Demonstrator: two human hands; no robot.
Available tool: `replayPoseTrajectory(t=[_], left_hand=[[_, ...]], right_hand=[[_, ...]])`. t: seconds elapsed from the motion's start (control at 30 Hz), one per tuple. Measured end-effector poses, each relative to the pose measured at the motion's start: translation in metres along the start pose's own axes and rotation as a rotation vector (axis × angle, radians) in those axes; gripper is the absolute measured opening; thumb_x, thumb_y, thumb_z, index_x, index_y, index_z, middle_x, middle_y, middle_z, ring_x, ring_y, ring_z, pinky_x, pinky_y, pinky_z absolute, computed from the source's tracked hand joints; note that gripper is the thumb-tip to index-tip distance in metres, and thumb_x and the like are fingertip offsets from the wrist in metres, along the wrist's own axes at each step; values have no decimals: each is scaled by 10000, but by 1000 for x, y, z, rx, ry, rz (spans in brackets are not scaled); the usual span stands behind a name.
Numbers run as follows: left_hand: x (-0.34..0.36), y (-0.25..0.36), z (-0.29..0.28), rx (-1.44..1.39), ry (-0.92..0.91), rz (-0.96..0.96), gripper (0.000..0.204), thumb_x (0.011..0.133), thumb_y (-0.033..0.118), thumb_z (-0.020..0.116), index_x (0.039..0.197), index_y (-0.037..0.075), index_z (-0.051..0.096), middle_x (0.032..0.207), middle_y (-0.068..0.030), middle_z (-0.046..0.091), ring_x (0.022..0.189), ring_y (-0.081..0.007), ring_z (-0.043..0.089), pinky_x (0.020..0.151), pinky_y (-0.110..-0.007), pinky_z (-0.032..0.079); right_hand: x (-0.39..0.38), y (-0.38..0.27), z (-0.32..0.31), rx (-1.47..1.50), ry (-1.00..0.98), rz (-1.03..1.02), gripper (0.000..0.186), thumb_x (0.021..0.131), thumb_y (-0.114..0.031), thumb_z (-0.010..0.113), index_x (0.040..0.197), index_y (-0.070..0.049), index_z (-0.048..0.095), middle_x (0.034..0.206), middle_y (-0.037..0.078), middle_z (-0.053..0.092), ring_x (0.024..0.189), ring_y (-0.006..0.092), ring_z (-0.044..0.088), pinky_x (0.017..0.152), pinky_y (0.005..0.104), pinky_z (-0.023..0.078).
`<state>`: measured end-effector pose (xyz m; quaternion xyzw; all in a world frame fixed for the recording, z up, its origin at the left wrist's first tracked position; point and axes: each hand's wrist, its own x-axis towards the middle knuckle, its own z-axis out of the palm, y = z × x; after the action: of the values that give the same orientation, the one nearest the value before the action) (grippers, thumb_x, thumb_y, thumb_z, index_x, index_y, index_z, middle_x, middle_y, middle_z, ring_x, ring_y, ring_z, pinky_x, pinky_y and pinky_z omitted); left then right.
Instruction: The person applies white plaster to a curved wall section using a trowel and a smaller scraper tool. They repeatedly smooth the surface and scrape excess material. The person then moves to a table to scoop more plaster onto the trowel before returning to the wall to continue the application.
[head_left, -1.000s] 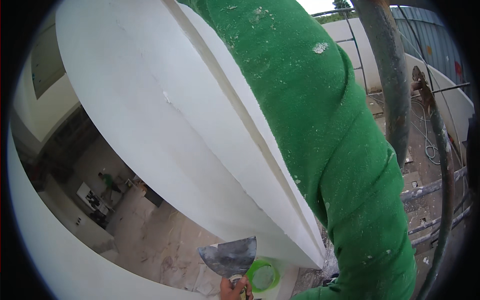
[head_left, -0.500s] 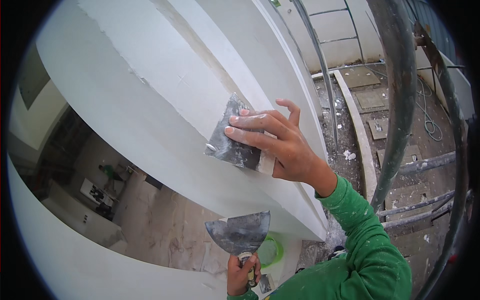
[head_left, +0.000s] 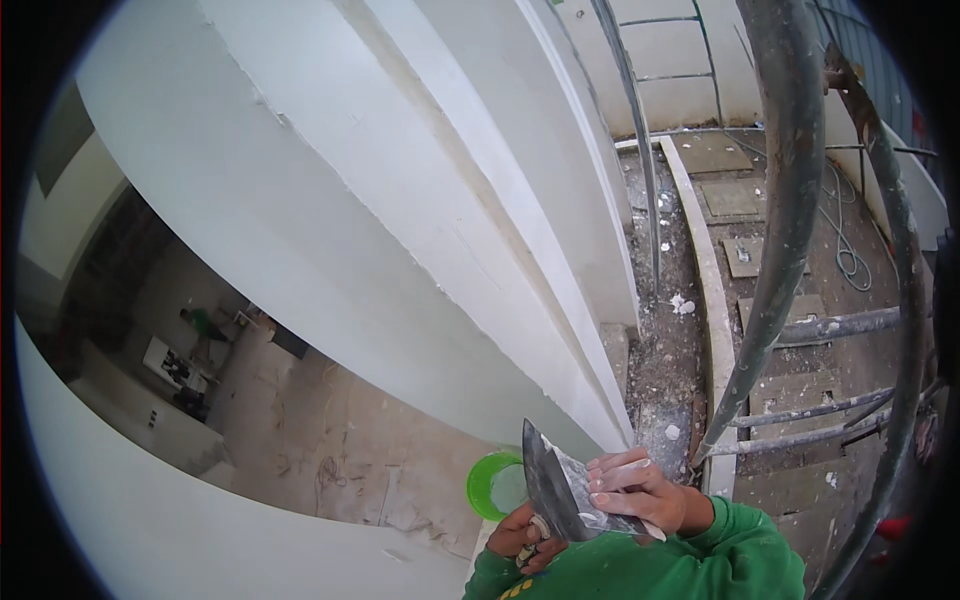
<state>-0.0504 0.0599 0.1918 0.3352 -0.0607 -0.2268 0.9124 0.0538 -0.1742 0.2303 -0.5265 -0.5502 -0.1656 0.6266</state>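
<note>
Low in front of my green-sleeved body, my left hand (head_left: 516, 535) is wrapped round the handle of a putty knife (head_left: 545, 488), its dark blade pointing up. My right hand (head_left: 645, 492) grips a flat scraper blade (head_left: 585, 490) smeared with white filler, its fingers laid over the face. The two blades meet or overlap; exactly where they touch I cannot tell. Beyond them rises a white wall edge (head_left: 440, 230) with a ragged line of filler and a beige groove. White filler marks the fingers of my right hand.
A lime-green bucket (head_left: 482, 492) with pale contents stands just beyond my left hand. Thick scaffold pipes (head_left: 785, 220) rise on the right, above a dirty floor strip and a low kerb (head_left: 705, 270). Far left, a person (head_left: 205, 325) in green stands in the room below.
My right hand has come down from the wall with the scraper blade to the putty knife. The putty knife has turned and moved right, and the view has shifted.
</note>
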Motion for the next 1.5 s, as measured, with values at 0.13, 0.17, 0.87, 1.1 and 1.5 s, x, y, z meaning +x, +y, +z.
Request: replayPoseTrajectory(t=[0.13, 0.17, 0.87, 1.1, 1.5], left_hand=[[-20, 16, -5, 228, -110, 132, 562, 923, 191, 535, 1408, 27, 304, 717, -82, 446, 461, -138, 421, 393, -245, 378], [-22, 23, -6, 290, -143, 186, 556, 921, 186, 535, 1404, 28, 309, 716, -83, 445, 460, -139, 420, 388, -246, 376], [-39, 9, 18, 163, 647, 424, 554, 926, 148, 544, 1412, 50, 295, 663, -75, 472, 428, -131, 432, 342, -239, 366], [-32, 12, 21, 120, 763, 449, 556, 929, 138, 547, 1415, 53, 291, 638, -69, 481, 409, -124, 433, 328, -234, 361], [-34, 19, 3, 226, 453, 529, 608, 897, 186, 586, 1401, 79, 262, 713, -121, 443, 450, -195, 443, 304, -296, 387]], right_hand=[[-4, 5, -38, -492, -364, 201, 480, 734, -135, 661, 1213, -111, 638, 1192, 100, 532, 1050, 260, 453, 943, 410, 391], [-3, 5, -47, -522, -225, 196, 490, 715, -111, 670, 1204, -99, 640, 1171, 103, 546, 1026, 262, 473, 914, 408, 403], [601, -104, -112, -669, 524, -714, 364, 829, -104, 464, 1150, -140, 630, 1165, 165, 610, 1131, 370, 545, 897, 633, 349], [607, -102, -103, -732, 431, -722, 432, 839, -115, 457, 1237, -179, 614, 1319, 138, 553, 1286, 356, 447, 1008, 694, 238], [377, 16, -80, -546, 254, -738, 474, 749, 72, 467, 1168, -81, 627, 1184, 129, 599, 1129, 327, 537, 1012, 553, 318]])
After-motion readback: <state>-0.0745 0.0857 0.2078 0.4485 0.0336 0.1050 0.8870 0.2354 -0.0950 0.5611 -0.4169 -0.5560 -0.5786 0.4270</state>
